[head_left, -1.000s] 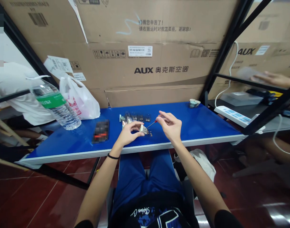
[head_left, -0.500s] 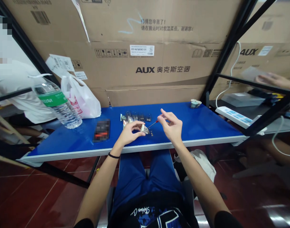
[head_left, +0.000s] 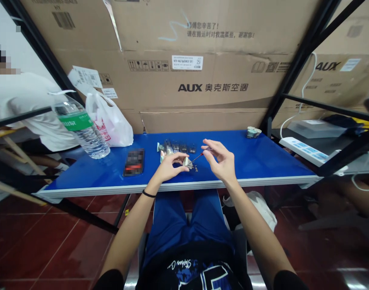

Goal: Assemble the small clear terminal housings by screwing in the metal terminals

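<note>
Pinching a small pale metal part (head_left: 187,162) between thumb and curled fingertips, the left hand (head_left: 169,167) holds it up over the middle of the blue table (head_left: 262,159), near the front edge. Facing it, the right hand (head_left: 222,159) closes only thumb and forefinger around a slim red-shafted screwdriver (head_left: 200,156), while its other fingers fan loosely open. The screwdriver's tip reaches the part, though from here it is too small to tell whether they touch. A black wristband (head_left: 148,194) circles the left wrist. Behind the hands, a row of small dark components (head_left: 175,147) sits on the table, and a little stack of pale parts (head_left: 253,132) lies toward its far right corner. Toward the left end lie a dark rectangular object (head_left: 133,162), blurred out, and a large water bottle (head_left: 81,129) on its side, with a white plastic bag (head_left: 110,125) just behind it. Beyond the table's far edge stand AUX cardboard cartons (head_left: 213,88), and past its right end lies a white power strip (head_left: 302,151).
</note>
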Demonstrator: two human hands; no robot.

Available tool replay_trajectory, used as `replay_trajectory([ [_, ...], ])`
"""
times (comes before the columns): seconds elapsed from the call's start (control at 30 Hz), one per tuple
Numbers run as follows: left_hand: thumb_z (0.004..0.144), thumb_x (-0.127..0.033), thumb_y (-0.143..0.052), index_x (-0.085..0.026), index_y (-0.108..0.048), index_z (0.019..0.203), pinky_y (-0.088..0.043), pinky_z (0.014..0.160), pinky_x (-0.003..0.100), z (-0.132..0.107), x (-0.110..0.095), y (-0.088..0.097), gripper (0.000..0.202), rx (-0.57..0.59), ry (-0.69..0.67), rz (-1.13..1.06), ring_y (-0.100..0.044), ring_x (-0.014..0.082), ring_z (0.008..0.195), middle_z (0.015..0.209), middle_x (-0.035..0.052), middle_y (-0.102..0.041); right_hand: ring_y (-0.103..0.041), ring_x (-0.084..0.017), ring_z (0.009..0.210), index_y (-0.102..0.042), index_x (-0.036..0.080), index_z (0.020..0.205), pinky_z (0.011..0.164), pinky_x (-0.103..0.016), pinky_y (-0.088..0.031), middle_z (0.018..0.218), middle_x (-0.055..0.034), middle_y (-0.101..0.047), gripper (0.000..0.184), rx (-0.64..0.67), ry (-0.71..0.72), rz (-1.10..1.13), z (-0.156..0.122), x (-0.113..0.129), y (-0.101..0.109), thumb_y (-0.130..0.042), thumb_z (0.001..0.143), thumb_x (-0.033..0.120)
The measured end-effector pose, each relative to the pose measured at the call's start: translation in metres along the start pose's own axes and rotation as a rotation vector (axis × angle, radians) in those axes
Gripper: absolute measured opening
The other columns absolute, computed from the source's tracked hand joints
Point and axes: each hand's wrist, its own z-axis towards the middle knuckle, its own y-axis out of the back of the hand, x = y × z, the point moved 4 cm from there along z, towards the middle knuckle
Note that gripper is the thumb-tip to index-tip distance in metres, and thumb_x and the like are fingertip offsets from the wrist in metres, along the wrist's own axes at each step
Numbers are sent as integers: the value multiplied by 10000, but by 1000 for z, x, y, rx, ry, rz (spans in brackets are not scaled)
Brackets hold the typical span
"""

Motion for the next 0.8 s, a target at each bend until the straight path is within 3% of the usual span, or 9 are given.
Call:
replay_trajectory([
  [0.1, 717, -348, -943, -194, -791, 1206, -631, 993, 435, 0, 1, 0, 535, -1, -6, 10, -721, 208, 942, 1215, 99, -771, -770, -173, 848, -841, 319, 1180, 812, -373, -687, 1063, -46, -784, 305, -94, 14, -30, 1, 1, 2, -840, 875, 317],
  [0.17, 716, -357, -945, -192, -791, 1207, -630, 1000, 446, 0, 3, 1, 540, -3, -7, 21, -724, 216, 950, 1231, 105, -770, -781, -183, 822, -834, 304, 1201, 814, -390, -697, 984, -37, -805, 326, -122, -17, 23, 0, -3, 2, -837, 875, 310],
  [0.33, 724, -368, -942, -199, -788, 1221, -633, 998, 446, 0, 5, 1, 547, -3, -17, 56, -729, 222, 966, 1262, 109, -771, -809, -239, 1077, -781, 281, 1319, 961, -438, -692, 1185, -76, -818, 386, -32, -66, 98, -2, -7, -3, -770, 936, 334],
  [0.4, 735, -378, -936, -203, -785, 1234, -633, 1000, 446, 0, 4, 2, 549, -6, -21, 66, -731, 224, 974, 1271, 109, -771, -808, -222, 1037, -800, 297, 1278, 906, -399, -699, 1196, -73, -806, 366, -41, -37, 57, -1, -6, -3, -798, 914, 335],
  [0.53, 755, -397, -925, -203, -781, 1246, -630, 1010, 456, -1, 2, 2, 547, -4, -31, 91, -746, 251, 1039, 1304, 118, -766, -800, -192, 818, -844, 283, 1154, 798, -387, -707, 1009, -49, -825, 311, -141, -52, 35, 2, -9, 0, -857, 854, 364],
  [0.7, 761, -384, -915, -199, -774, 1265, -622, 1037, 458, 0, -1, 3, 555, -5, -15, 67, -757, 267, 1083, 1316, 114, -766, -820, -258, 1062, -789, 253, 1297, 968, -460, -690, 1165, -93, -833, 415, -89, -79, 161, 2, -14, 1, -803, 908, 398],
  [0.8, 751, -366, -918, -202, -778, 1255, -622, 1038, 449, 0, -3, 2, 549, 1, -12, 39, -753, 275, 1121, 1334, 110, -761, -810, -232, 1066, -779, 288, 1316, 931, -410, -691, 1251, -92, -797, 407, -40, -55, 99, 3, -13, 1, -786, 923, 394],
])
